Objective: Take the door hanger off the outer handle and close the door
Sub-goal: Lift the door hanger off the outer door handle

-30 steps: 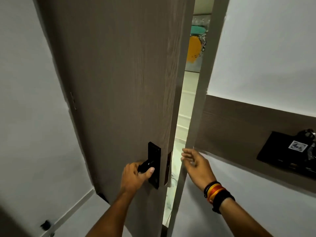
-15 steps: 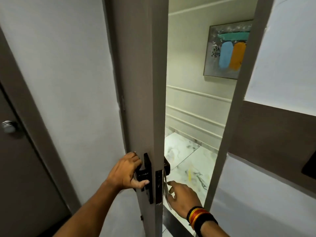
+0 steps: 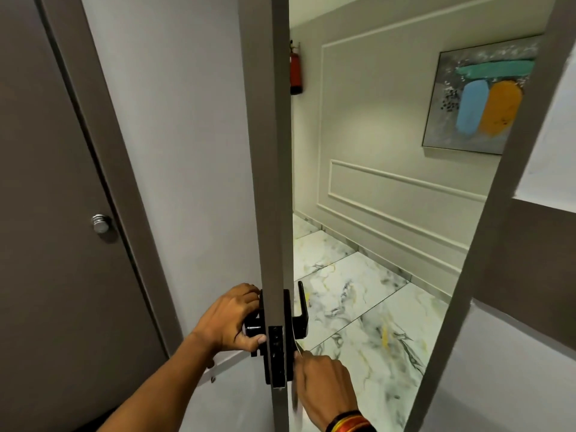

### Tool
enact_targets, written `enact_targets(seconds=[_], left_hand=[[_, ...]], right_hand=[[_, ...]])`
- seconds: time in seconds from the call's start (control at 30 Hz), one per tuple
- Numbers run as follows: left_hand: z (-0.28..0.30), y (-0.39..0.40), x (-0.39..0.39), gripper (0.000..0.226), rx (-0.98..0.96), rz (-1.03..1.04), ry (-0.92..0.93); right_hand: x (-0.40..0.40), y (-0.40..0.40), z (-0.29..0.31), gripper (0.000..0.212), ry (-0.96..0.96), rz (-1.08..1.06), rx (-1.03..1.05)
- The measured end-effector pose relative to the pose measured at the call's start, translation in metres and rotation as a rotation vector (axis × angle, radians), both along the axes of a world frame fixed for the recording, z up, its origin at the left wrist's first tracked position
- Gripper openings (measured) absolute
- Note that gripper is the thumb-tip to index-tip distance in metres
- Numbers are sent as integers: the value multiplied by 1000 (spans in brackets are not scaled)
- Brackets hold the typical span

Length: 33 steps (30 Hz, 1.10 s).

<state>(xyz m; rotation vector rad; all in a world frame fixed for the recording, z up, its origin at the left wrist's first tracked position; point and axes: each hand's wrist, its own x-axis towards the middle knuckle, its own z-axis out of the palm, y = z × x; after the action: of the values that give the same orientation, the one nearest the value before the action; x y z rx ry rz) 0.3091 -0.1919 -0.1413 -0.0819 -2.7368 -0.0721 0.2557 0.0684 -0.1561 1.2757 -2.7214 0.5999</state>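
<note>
The grey door [image 3: 265,151] stands open and I see it edge-on, with its black lock plate [image 3: 276,353] facing me. My left hand [image 3: 230,319] is wrapped around the black inner handle [image 3: 252,328]. The black outer handle [image 3: 301,307] sticks out on the corridor side. A thin white door hanger [image 3: 297,410] hangs below it, seen edge-on and blurred. My right hand [image 3: 324,388] has come around the door edge, fingers closed against the hanger just under the outer handle. Bangles sit on that wrist.
The door frame [image 3: 498,244] rises at the right, leaving a wide gap onto a marble floor [image 3: 358,291]. Across the corridor are a painting [image 3: 480,98] and a red fire extinguisher [image 3: 296,70]. A second grey door with a metal knob [image 3: 100,223] is at my left.
The door has swung from nearly shut to wide open. My right hand moved from the frame around the door edge onto the hanger. My left hand stayed on the inner handle.
</note>
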Motion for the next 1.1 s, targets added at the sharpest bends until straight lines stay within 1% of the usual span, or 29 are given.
enact_targets(seconds=[0.1, 0.13, 0.17, 0.23, 0.27, 0.3, 0.33, 0.37, 0.4, 0.43, 0.47, 0.5, 0.53, 0.57, 0.63, 0.67, 0.73, 0.77, 0.8, 0.87, 0.9, 0.97, 1.0, 1.03, 1.1], left_hand=[[0, -5, 6, 93, 23, -21, 25], [1, -5, 7, 93, 35, -31, 35], [2, -5, 8, 93, 43, -42, 47], [1, -7, 8, 91, 47, -64, 73], [1, -7, 8, 90, 55, -76, 83], [1, -9, 7, 88, 67, -88, 92], [1, -9, 7, 86, 82, -99, 101], [1, -10, 6, 85, 97, -110, 110], [0, -10, 5, 85, 108, -124, 121], [0, -10, 4, 85, 113, -138, 136], [-1, -11, 3, 83, 117, -149, 152], [-1, -12, 2, 81, 123, -162, 164], [-2, -13, 1, 79, 128, -176, 168], [-3, -14, 0, 78, 127, -184, 165], [-4, -18, -1, 81, 110, -181, 136], [-6, -20, -1, 83, 96, -173, 122], [-9, -22, -2, 86, 74, -160, 98], [-10, -23, -3, 86, 69, -153, 84], [-10, -24, -5, 87, 64, -143, 66], [-12, -26, -7, 90, 38, -126, 24], [-14, -27, -7, 91, 27, -113, 0], [-16, -29, -9, 94, 3, -84, -59], [-16, -28, -12, 96, -15, -77, -82], [-17, -28, -14, 99, -32, -66, -106], [-18, -28, -17, 103, -47, -50, -131]], right_hand=[[-3, -10, -14, 39, 19, -1, -41], [-5, -12, -16, 37, -32, -9, -27], [-9, -15, -19, 41, -87, -9, -2], [-20, -25, -40, 69, 46, 15, -83], [-23, -29, -45, 70, 91, 13, -125], [-23, -30, -39, 53, 120, 7, -143], [-19, -30, -34, 33, 203, 19, -168], [-16, -32, -33, 29, 262, 53, -211], [-15, -34, -33, 41, 279, 83, -282], [-13, -36, -31, 58, 278, 88, -357], [-13, -35, -31, 69, 295, 75, -394], [-11, -36, -29, 71, 310, 47, -414], [-13, -36, -29, 67, 310, 33, -398], [-17, -33, -30, 59, 282, 42, -361], [-30, -26, -35, 40, 154, 93, -258], [-38, -22, -36, 35, 92, 91, -229], [-53, -22, -25, 41, -85, 19, -179], [-61, -26, -18, 44, -139, -3, -160], [-69, -33, -10, 43, -171, -11, -136], [-83, -51, 2, 31, -194, 5, -110], [-88, -61, 8, 32, -213, 13, -100], [-100, -76, 16, 55, -238, 6, -53], [-107, -78, 21, 62, -224, -20, -35], [-113, -78, 27, 63, -216, -43, -32], [-126, -77, 35, 54, -206, -72, -76]])
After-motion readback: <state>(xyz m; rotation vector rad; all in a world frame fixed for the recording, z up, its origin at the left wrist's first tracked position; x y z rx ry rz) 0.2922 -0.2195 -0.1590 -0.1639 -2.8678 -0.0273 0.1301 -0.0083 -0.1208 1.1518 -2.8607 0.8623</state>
